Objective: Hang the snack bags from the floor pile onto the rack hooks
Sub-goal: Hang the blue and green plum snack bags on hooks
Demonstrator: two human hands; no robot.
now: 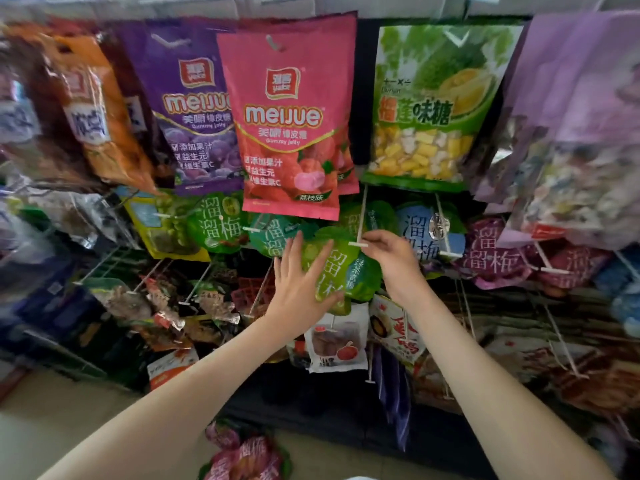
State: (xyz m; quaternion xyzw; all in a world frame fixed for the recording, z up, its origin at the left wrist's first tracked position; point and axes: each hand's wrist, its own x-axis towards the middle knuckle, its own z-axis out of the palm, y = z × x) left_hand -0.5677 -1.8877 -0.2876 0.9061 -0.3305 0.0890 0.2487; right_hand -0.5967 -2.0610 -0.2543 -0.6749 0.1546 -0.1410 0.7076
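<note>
A round green snack bag (341, 271) hangs at the front of a white rack hook (358, 243) in the middle row. My left hand (301, 285) lies flat against the bag's left side with straight, spread fingers. At the hook's tip, my right hand (391, 258) pinches the white end piece just above the bag's top edge. On the floor below, between my forearms, lies a pile of purple-red snack bags (242, 455).
Pink (291, 133) and purple (194, 109) gummy bags and a green durian candy bag (426, 109) hang in the top row. More green, blue (426, 237) and purple (495, 254) round bags fill neighbouring hooks. Lower hooks (370, 379) jut out over small packets.
</note>
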